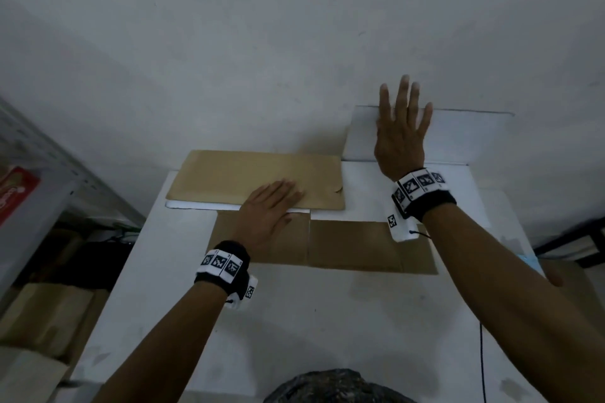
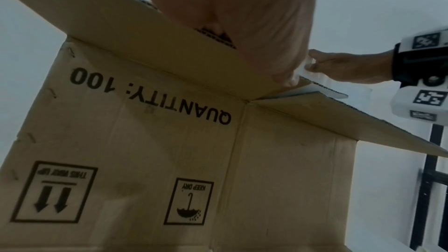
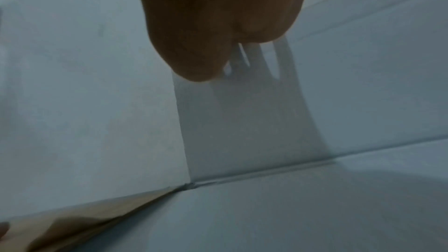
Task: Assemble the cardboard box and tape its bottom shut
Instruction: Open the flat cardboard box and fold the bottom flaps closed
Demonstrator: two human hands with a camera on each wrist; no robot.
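With the left hand (image 1: 268,209) flat on a folded brown flap (image 1: 255,178) and the right hand (image 1: 401,137), fingers spread, against the upright white flap (image 1: 465,137), nothing was gripped, so either flap of the cardboard box (image 2: 145,150) could have sprung open.

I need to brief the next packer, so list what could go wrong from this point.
The left hand alone presses the folded brown flap; it may spring up if released. The right hand reaches the white far flap, still standing, so the bottom is open. No tape shows in any view, so fetching it likely means letting go.
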